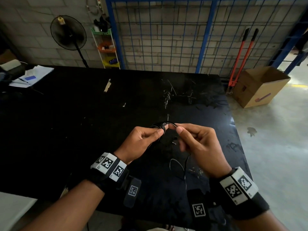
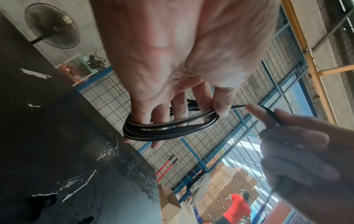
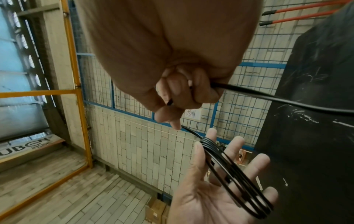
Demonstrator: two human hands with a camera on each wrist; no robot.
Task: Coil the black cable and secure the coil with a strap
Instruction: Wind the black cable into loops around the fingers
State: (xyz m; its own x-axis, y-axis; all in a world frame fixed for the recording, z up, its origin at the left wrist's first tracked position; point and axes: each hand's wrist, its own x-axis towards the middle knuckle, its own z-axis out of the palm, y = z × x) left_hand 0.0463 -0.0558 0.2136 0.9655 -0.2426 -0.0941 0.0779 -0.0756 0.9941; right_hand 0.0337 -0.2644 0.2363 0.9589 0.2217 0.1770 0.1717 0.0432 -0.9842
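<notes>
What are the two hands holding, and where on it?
The left hand pinches the wound loops of the black cable at their top. The right hand grips the cable's loose length just beyond the coil.

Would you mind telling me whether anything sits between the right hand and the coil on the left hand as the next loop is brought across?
Nothing visible does. The right hand pinches the free black cable just beside the coil wound round the left hand, with only open air between them above the black table.
</notes>
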